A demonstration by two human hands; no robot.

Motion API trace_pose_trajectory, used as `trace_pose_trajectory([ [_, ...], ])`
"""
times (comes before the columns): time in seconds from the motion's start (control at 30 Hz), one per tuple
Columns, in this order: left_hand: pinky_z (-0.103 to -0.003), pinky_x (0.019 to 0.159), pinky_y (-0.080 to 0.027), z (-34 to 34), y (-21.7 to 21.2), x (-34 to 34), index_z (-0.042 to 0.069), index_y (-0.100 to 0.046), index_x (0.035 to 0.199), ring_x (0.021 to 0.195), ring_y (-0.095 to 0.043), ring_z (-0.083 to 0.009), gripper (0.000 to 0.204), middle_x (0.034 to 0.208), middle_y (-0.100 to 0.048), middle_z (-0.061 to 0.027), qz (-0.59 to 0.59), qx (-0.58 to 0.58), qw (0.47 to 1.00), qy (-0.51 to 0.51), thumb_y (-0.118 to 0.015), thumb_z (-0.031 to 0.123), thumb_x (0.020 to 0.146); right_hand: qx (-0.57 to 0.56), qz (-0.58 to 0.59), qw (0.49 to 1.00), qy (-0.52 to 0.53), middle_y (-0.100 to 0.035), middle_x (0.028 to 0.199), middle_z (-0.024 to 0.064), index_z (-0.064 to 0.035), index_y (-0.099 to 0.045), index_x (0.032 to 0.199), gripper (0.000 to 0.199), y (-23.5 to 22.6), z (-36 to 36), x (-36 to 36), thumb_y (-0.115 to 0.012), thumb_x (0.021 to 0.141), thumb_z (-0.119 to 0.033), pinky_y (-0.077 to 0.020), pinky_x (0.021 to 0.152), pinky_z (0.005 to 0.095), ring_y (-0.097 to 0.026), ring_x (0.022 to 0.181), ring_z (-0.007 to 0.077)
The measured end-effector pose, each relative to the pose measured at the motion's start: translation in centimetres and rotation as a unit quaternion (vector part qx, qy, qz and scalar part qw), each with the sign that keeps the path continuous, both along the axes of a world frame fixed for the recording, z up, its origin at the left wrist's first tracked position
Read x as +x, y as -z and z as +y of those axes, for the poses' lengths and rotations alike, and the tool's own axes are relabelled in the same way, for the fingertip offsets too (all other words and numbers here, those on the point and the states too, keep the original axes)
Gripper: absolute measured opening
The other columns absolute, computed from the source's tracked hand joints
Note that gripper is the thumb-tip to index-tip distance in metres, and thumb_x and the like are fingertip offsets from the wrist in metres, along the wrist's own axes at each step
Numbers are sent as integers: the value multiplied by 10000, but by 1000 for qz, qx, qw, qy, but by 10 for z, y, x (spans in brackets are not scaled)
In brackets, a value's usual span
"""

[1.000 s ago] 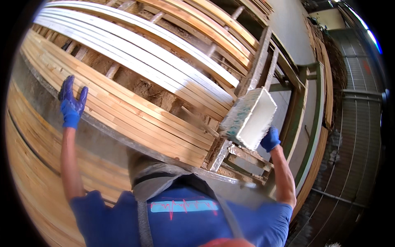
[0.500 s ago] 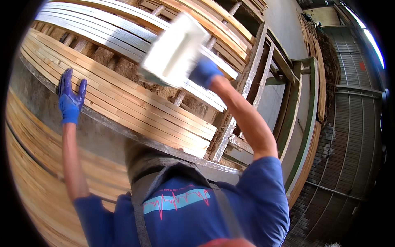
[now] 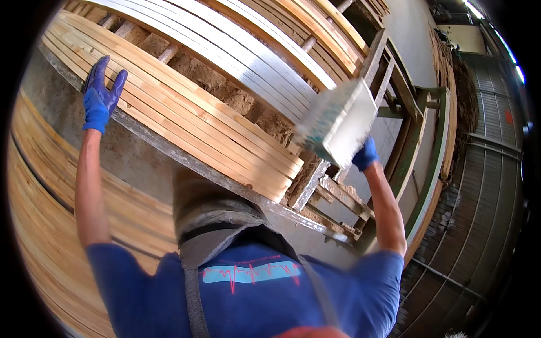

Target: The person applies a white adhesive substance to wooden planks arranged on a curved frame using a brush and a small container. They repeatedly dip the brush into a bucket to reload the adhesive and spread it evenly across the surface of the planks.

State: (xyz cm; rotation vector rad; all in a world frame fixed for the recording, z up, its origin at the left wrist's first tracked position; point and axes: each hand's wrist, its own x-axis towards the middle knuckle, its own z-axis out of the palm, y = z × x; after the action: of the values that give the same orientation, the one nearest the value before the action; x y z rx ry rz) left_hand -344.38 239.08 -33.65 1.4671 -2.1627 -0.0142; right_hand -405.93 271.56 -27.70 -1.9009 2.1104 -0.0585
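My right hand [image 3: 366, 154], in a blue glove, is closed around what looks like a wide white brush [image 3: 350, 119]. Its fuzzy side has teal stains and is smeared by motion. The brush hangs in the air past the right ends of the boards. My left hand [image 3: 101, 90], also gloved in blue, rests with fingers spread on the near edge of a row of bare wooden strips [image 3: 186, 107]. Behind that row lie several white-painted strips [image 3: 225, 53].
A metal frame [image 3: 310, 188] with crusted debris carries the strips on crossbars [image 3: 168, 53]. More long wooden boards [image 3: 45, 219] lie at lower left. A green frame [image 3: 431, 163] stands to the right, before a dark slatted wall [image 3: 468, 219]. Farther strips [image 3: 315, 28] lie at the back.
My right hand has swung the brush rightward, from above the strips to beyond their right ends. The left hand stays spread on the bare strips. The view has shifted slightly.
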Motion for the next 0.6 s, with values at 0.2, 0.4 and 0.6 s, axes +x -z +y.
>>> trace_pose_trajectory([
  [0.2,-433,989,-450,-8,18,0,3,-545,1276,1162,-553,-382,573,1263,-577,-231,2,-59,997,57,-708,366,863,-36,-318,935,153,-655,869,129,-58,-618,1006,189,93,-52,-24,-580,852,-161,-528,730,341,-605,791,294],
  [0.4,-413,1034,-423,5,-6,-5,9,-525,1316,1213,-532,-368,635,1313,-551,-239,15,70,997,-38,-665,449,879,-1,-239,965,111,-648,1170,134,-37,-575,1249,342,7,45,-46,-540,922,-130,-506,916,362,-619,1061,240],
  [0.6,-352,1018,-441,85,-22,-34,1,-525,1309,1182,-558,-285,450,1298,-573,-201,82,14,997,1,-663,182,921,-71,-97,992,37,-689,880,175,-75,-689,981,225,0,83,-57,-652,804,-210,-525,700,437,-654,847,385],
])
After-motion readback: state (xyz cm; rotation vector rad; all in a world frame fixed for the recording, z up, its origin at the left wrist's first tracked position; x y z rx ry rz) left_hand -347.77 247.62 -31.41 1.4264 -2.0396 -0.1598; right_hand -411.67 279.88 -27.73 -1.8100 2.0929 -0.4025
